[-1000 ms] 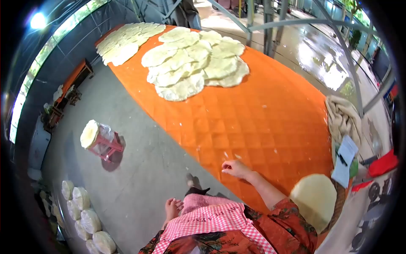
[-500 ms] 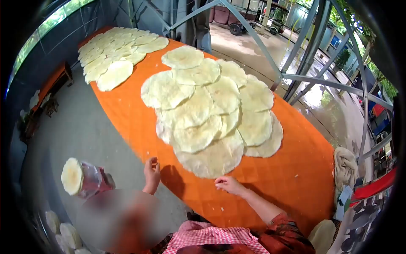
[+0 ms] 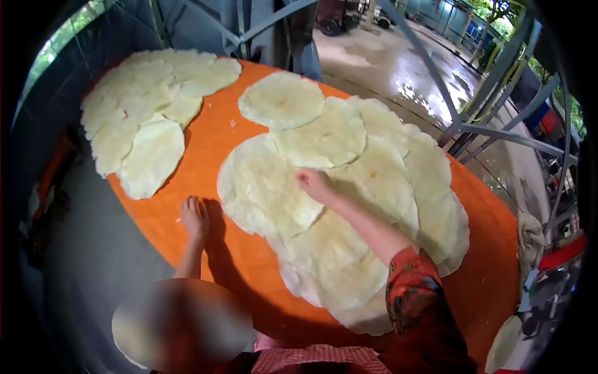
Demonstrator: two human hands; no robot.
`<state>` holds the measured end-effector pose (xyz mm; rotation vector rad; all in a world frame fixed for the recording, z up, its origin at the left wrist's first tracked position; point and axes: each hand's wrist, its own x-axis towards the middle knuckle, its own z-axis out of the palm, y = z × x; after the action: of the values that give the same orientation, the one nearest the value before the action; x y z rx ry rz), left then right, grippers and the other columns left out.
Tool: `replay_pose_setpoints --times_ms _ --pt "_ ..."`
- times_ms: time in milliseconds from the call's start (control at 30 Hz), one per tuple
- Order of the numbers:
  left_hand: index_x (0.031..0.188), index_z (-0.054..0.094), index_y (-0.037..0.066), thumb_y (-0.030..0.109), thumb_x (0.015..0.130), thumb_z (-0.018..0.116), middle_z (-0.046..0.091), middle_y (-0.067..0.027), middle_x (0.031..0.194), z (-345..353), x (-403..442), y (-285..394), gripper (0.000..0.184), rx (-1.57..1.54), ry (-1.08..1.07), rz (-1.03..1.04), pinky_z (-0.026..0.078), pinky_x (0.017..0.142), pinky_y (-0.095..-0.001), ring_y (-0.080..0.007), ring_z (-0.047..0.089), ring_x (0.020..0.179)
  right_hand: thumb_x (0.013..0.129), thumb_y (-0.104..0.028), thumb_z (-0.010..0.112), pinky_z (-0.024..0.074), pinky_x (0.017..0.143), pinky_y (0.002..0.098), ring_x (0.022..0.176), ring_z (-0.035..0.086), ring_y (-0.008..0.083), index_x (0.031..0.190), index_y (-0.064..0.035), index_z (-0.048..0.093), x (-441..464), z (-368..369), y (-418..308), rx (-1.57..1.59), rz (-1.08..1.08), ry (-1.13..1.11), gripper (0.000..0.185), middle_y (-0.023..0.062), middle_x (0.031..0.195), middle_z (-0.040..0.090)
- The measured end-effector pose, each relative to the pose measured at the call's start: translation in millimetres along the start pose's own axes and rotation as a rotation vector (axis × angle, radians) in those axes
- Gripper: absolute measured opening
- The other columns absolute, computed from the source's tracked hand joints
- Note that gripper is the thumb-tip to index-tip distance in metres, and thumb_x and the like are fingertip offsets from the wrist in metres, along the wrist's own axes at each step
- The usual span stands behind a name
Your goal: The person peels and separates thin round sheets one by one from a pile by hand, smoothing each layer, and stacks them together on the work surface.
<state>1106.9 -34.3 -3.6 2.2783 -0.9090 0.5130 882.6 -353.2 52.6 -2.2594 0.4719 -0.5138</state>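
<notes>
Fingers curled, pinch unclear, our right hand [image 3: 314,186] is over flatbreads [image 3: 258,181] near the surface's [image 3: 212,143] right edge; our left hand [image 3: 194,218], loosely bent, hovers by its left edge. Light grips should prevent tears.

Ahead of you, grey metal struts [image 3: 422,63] cross before wet pavement [image 3: 367,65]. A beige cloth [image 3: 531,238] lies bunched to your right.
</notes>
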Motion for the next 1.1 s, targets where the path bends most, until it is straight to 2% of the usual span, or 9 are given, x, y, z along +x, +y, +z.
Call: replay_pose_setpoints --times_ms 133,300,400,467,500,533,700,833,1100 --pt "0.105 0.055 0.003 0.013 0.081 0.058 0.050 -0.0186 0.115 22.1 37.4 -16.0 0.026 0.107 -0.089 -0.093 0.038 0.092 -0.0462 -0.0389 0.046 0.107 0.080 -0.012 0.056 0.0450 0.087 0.0449 0.107 0.055 0.0316 0.113 -0.0044 0.054 152.1 54.8 -16.7 -0.407 -0.058 0.218 0.034 0.0175 0.113 0.059" --pt "0.105 0.053 0.003 0.015 0.081 0.056 0.049 -0.0188 0.114 20.2 53.6 -11.2 0.027 0.066 -0.122 -0.152 0.036 0.092 -0.0464 -0.0381 0.045 0.105 0.082 -0.010 0.053 0.0441 0.088 0.0538 0.109 0.056 0.0344 0.120 -0.0053 0.053 290.7 144.6 53.8 -1.035 -0.164 0.591 0.039 0.0153 0.114 0.060" --pt "0.107 0.053 0.002 0.014 0.081 0.055 0.049 -0.0202 0.115 26.1 61.5 -16.3 0.028 0.056 -0.155 -0.141 0.036 0.090 -0.0471 -0.0390 0.045 0.106 0.085 -0.011 0.048 0.0458 0.087 0.0538 0.102 0.060 0.0370 0.110 -0.0039 0.062 323.2 105.0 47.4 -0.836 0.019 0.045 0.029 0.0164 0.109 0.063" --pt "0.111 0.052 0.001 0.016 0.082 0.055 0.048 -0.0212 0.119 23.8 58.2 -16.2 0.032 0.078 -0.190 -0.151 0.036 0.091 -0.0471 -0.0396 0.044 0.108 0.086 -0.018 0.047 0.0498 0.076 0.0444 0.082 0.064 0.0334 0.090 -0.0029 0.068 366.4 64.2 109.9 -0.594 0.024 0.098 0.027 0.0191 0.081 0.066" --pt "0.111 0.052 0.001 0.017 0.082 0.055 0.048 -0.0214 0.119 21.6 53.5 -17.7 0.033 0.078 -0.212 -0.148 0.036 0.092 -0.0471 -0.0398 0.044 0.109 0.085 -0.020 0.049 0.0480 0.068 0.0426 0.073 0.061 0.0284 0.090 -0.0042 0.068 367.5 18.3 62.5 0.006 0.409 0.185 0.025 0.0163 0.075 0.064" --pt "0.112 0.052 0.001 0.017 0.083 0.055 0.048 -0.0216 0.119 23.0 52.8 -21.2 0.034 0.079 -0.216 -0.143 0.036 0.092 -0.0471 -0.0400 0.044 0.109 0.088 -0.022 0.052 0.0466 0.066 0.0421 0.070 0.059 0.0261 0.094 -0.0048 0.067 373.8 -33.1 58.0 -0.299 0.087 0.030 0.023 0.0131 0.074 0.063" --pt "0.113 0.051 0.001 0.020 0.085 0.054 0.048 -0.0211 0.121 27.6 53.0 -23.0 0.033 0.106 -0.218 -0.134 0.034 0.094 -0.0468 -0.0396 0.043 0.111 0.082 -0.018 0.064 0.0526 0.072 0.0404 0.090 0.066 0.0308 0.106 -0.0041 0.065 219.7 -110.4 11.8 -0.768 -0.634 0.144 0.028 0.0159 0.096 0.068" --pt "0.114 0.051 0.002 0.021 0.084 0.056 0.045 -0.0194 0.124 26.9 49.4 -19.1 0.036 0.156 -0.240 -0.149 0.035 0.094 -0.0464 -0.0394 0.042 0.112 0.079 -0.019 0.066 0.0327 0.106 0.0423 0.130 0.041 0.0311 0.131 -0.0033 0.048 85.5 -31.8 58.1 -0.768 -0.047 -0.140 0.057 0.0158 0.137 0.048" --pt "0.114 0.051 0.004 0.024 0.085 0.055 0.046 -0.0186 0.123 33.5 40.4 -28.3 0.036 0.183 -0.220 -0.116 0.034 0.097 -0.0456 -0.0379 0.042 0.114 0.071 -0.024 0.068 0.0353 0.094 0.0417 0.122 0.043 0.0254 0.123 -0.0068 0.047 71.8 -26.9 74.4 -0.825 -0.156 -0.087 0.059 0.0100 0.129 0.049"
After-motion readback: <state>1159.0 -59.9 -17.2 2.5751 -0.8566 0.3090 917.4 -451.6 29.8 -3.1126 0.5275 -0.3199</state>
